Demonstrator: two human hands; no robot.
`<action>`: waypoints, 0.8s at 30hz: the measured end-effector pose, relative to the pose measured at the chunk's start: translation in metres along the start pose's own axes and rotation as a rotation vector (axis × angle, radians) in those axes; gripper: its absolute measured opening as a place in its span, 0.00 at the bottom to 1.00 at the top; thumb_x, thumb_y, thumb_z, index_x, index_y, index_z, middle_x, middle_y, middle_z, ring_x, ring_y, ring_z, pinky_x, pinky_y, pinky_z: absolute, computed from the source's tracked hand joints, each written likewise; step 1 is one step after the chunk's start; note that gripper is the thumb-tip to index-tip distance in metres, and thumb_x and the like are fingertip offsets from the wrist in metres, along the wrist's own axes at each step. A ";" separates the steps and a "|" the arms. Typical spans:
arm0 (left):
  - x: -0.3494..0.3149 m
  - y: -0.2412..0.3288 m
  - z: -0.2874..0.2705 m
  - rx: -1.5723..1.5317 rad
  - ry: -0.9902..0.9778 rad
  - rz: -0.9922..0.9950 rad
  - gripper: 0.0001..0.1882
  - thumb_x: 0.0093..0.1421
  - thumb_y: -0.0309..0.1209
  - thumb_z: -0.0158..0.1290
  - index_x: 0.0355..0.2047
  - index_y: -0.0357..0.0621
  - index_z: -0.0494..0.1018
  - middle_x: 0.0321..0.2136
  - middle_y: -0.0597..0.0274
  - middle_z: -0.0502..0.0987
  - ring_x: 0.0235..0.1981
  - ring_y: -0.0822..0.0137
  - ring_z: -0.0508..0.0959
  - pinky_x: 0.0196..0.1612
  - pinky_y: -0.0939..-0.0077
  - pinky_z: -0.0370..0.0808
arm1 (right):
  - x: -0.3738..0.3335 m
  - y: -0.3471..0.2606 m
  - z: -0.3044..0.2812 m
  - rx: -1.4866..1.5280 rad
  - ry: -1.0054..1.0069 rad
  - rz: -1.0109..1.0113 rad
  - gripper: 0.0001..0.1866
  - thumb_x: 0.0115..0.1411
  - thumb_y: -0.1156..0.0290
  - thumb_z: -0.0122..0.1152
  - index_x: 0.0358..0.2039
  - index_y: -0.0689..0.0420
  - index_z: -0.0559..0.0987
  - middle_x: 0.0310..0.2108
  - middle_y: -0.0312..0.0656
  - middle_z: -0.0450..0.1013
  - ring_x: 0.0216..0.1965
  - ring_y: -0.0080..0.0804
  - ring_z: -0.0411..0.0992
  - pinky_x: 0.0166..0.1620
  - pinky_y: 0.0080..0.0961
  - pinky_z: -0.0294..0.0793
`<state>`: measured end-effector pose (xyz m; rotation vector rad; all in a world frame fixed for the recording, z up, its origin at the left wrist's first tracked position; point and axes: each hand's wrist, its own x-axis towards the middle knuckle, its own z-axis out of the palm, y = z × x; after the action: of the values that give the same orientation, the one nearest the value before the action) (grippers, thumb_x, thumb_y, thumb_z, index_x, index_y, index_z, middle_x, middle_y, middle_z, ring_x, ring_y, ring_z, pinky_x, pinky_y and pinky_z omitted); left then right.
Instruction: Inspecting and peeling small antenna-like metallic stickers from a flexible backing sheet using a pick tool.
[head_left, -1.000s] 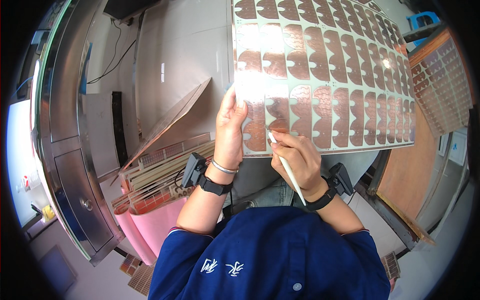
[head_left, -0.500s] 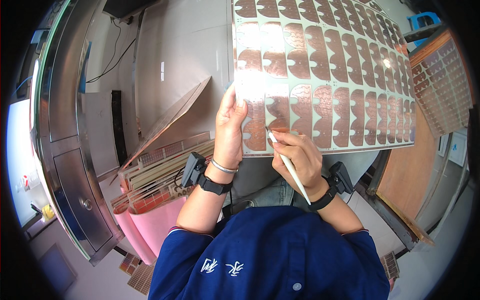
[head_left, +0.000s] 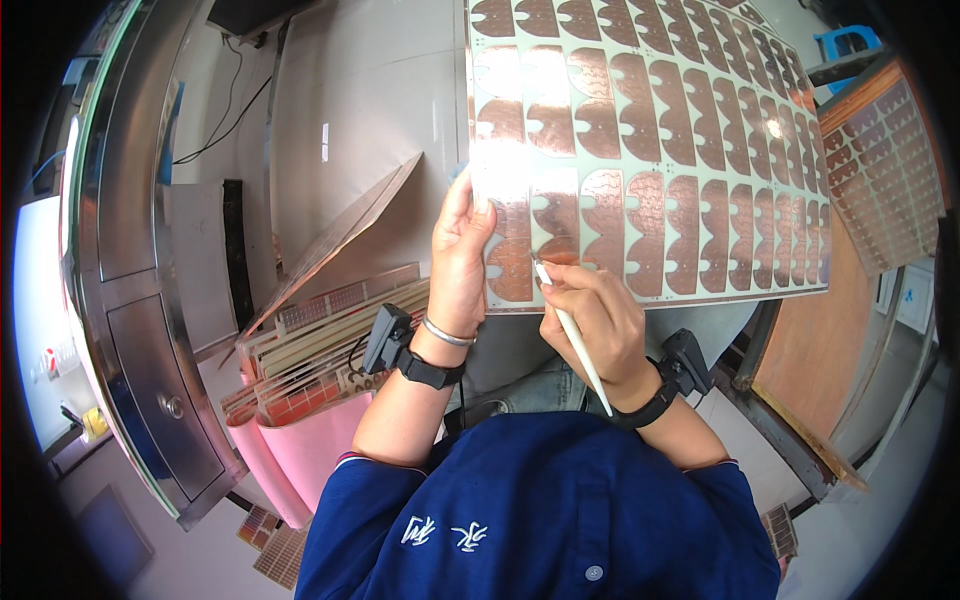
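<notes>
A large pale panel with rows of coppery, notched shapes stretches ahead of me, its near left corner closest to my body. My left hand grips its left edge, thumb on top and the other fingers partly hidden. Pinched in my right hand is a slim white pen-shaped tool with a tapered handle. Its thin dark tip is at the coppery shapes near that corner; whether it touches the surface is hard to tell. Glare washes out part of the panel's left side.
Left of me stand upright boards and a pink sheet, beside a metal cabinet. A sheet of cardboard leans above them. At right are a wooden board, another patterned panel and a blue stool.
My right hand and the white tool have shifted very slightly, the handle's rear end swinging a little to the left. The left hand and the panel look unchanged.
</notes>
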<state>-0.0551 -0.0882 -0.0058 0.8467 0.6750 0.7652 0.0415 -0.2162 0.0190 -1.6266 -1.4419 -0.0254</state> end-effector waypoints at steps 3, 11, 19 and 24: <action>0.000 0.001 0.002 -0.003 -0.001 0.008 0.26 0.64 0.29 0.49 0.62 0.39 0.59 0.57 0.59 0.68 0.59 0.68 0.66 0.62 0.70 0.61 | -0.001 -0.001 -0.002 -0.013 -0.018 0.004 0.11 0.44 0.82 0.66 0.26 0.58 0.73 0.34 0.40 0.75 0.27 0.34 0.74 0.31 0.27 0.75; 0.001 0.000 0.002 0.029 0.005 0.013 0.27 0.65 0.28 0.47 0.63 0.37 0.56 0.58 0.56 0.67 0.58 0.67 0.67 0.60 0.72 0.64 | -0.005 -0.001 -0.001 0.005 -0.043 0.014 0.14 0.41 0.85 0.66 0.29 0.59 0.73 0.36 0.43 0.76 0.28 0.36 0.76 0.29 0.26 0.75; 0.001 0.000 0.002 0.022 0.006 0.022 0.26 0.64 0.30 0.49 0.61 0.39 0.60 0.58 0.59 0.67 0.60 0.68 0.64 0.63 0.70 0.59 | -0.011 0.000 0.009 -0.097 0.036 -0.067 0.12 0.43 0.81 0.65 0.30 0.59 0.76 0.36 0.42 0.76 0.28 0.31 0.75 0.29 0.25 0.73; 0.001 0.000 0.002 0.006 0.004 0.009 0.26 0.64 0.30 0.49 0.61 0.39 0.60 0.58 0.59 0.67 0.60 0.68 0.64 0.63 0.70 0.58 | -0.012 0.000 0.010 -0.086 0.057 -0.056 0.12 0.43 0.82 0.65 0.30 0.59 0.75 0.37 0.42 0.76 0.27 0.32 0.75 0.30 0.26 0.73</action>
<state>-0.0531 -0.0882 -0.0046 0.8543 0.6771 0.7738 0.0321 -0.2187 0.0066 -1.6414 -1.4594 -0.1661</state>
